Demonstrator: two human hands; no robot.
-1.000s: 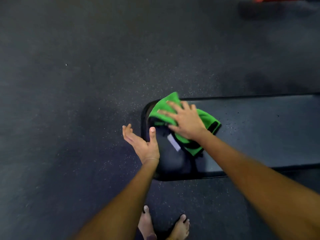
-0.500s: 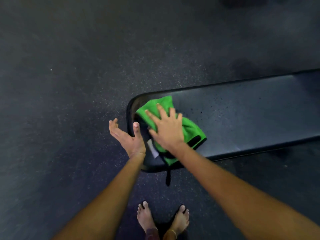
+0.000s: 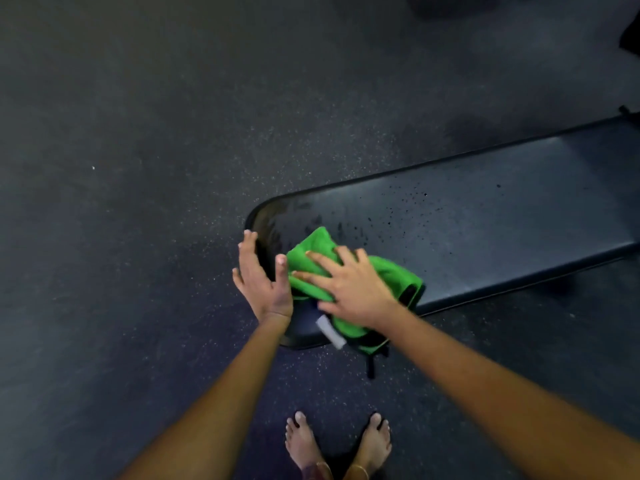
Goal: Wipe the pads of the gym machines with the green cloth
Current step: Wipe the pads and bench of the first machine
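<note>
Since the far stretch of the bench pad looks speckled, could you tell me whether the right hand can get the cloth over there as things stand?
Probably yes: the right hand lies flat on the green cloth at the pad's near end, and nothing lies on the bench pad between the cloth and the specks.

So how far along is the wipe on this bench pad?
Early on. The right hand presses the green cloth flat on the near end of the bench pad, while the left hand rests open against that end. Streaks beside the cloth suggest only that corner has been wiped. Dark droplets speckle the middle of the pad, so most of its length is left, and any other machines are out of view.
</note>
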